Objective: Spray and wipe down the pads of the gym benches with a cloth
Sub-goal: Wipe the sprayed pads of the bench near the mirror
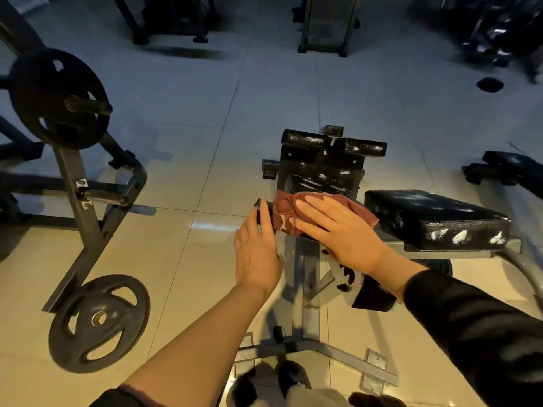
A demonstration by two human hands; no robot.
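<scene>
Head view: right hand (pixel 338 227) flat, fingers straight, pressing cloth (pixel 296 214) onto bench pad (pixel 320 177); unwiped pad at 12 o'clock. Left hand (pixel 257 248) open, steadying pad edge.

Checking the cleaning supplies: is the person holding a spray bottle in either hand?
No. The right hand presses a reddish cloth flat on the bench pad, and the left hand holds nothing.

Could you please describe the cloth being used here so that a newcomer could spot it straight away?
Start at the grey steel bench frame in the middle of the tiled floor. On the near end of its worn black pad lies a crumpled reddish-brown cloth, pressed flat under the right hand. It is the only soft, warm-coloured thing among black pads and dark iron plates.
</scene>
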